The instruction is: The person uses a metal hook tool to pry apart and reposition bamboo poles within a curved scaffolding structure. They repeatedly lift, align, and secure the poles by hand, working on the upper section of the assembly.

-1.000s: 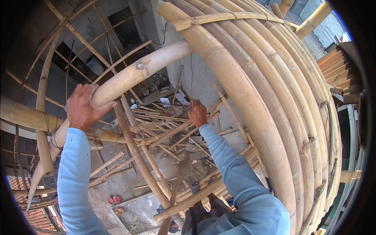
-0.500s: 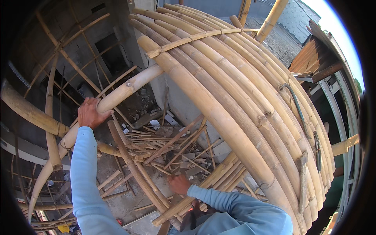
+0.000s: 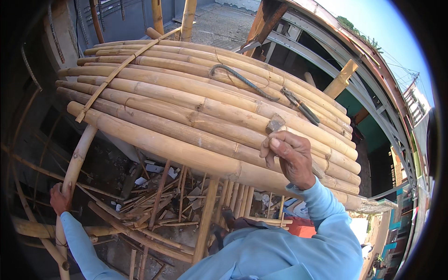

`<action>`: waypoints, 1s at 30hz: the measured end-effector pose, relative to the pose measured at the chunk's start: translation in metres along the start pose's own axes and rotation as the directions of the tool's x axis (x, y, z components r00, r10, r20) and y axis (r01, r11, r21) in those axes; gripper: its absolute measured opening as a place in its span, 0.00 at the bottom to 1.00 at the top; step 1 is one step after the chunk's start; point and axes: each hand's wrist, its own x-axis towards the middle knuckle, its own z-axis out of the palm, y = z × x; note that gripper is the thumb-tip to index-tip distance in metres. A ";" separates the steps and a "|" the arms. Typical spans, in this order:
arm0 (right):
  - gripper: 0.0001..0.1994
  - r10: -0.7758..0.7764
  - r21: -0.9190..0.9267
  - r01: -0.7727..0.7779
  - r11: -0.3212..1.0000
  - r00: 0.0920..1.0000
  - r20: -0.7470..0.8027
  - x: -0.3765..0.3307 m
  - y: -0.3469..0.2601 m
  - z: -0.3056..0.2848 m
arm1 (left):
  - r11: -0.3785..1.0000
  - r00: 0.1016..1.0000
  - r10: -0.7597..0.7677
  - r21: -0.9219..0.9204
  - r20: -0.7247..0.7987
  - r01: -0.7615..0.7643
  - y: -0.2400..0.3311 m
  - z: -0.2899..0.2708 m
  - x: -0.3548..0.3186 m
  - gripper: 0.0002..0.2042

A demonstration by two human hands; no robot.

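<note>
My left hand (image 3: 60,198) is wrapped round a slanting bamboo pole (image 3: 80,151) at the lower left. Over the near side of the bamboo-pole deck (image 3: 182,147), my right hand (image 3: 294,156) is closed, thumb against curled fingers. What it pinches, if anything, is hidden. Just beyond those fingers lies the squarish dark head of a hammer-like tool (image 3: 276,123). Its handle runs behind my hand and shows again by the wrist; I cannot tell if my hand touches it. Farther back on the poles rest dark-handled pliers (image 3: 301,107) and a curved hooked bar (image 3: 242,81).
A split bamboo strip (image 3: 123,65) crosses the poles at the left. Below the deck's near edge, the floor holds scattered sticks (image 3: 149,200) and rubble. An upright bamboo post (image 3: 205,217) stands close to me. A metal frame (image 3: 336,58) runs along the right.
My view has turned right. The right hand has risen from below the deck to above the poles beside the hammer-like tool. My left hand still grips the slanting pole.
</note>
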 end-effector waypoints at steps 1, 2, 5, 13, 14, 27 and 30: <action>0.13 -0.105 -0.011 0.104 0.994 0.991 -0.081 0.013 -0.007 -0.022 | 1.000 1.000 -0.003 0.010 0.002 0.003 0.003 -0.002 0.002 0.21; 0.14 -0.150 -0.058 0.141 0.988 0.968 -0.203 0.023 -0.013 -0.040 | 1.000 1.000 -0.005 0.021 0.009 0.004 0.007 -0.003 0.003 0.22; 0.15 -0.242 -0.233 0.156 0.960 0.881 -0.408 0.065 -0.006 -0.081 | 1.000 1.000 -0.016 0.017 0.004 0.016 0.008 -0.004 0.003 0.22; 0.24 -0.165 -0.952 -0.195 0.237 0.957 -0.238 0.154 0.084 -0.121 | 0.999 1.000 -0.026 -0.028 0.009 0.026 0.013 0.002 0.012 0.23; 0.25 -0.181 -0.974 -0.164 0.159 0.965 -0.192 0.146 0.079 -0.113 | 0.999 0.999 -0.035 -0.009 0.029 0.036 0.008 -0.002 0.011 0.24; 0.29 0.078 -0.939 -0.334 0.080 0.942 -0.328 0.051 0.110 -0.304 | 0.969 0.963 -0.215 -0.088 0.163 0.231 0.024 -0.003 0.021 0.29; 0.28 -0.114 -0.960 -0.282 0.008 0.953 -0.281 0.060 0.111 -0.288 | 0.970 0.967 -0.237 -0.037 0.094 0.242 0.019 -0.004 0.020 0.28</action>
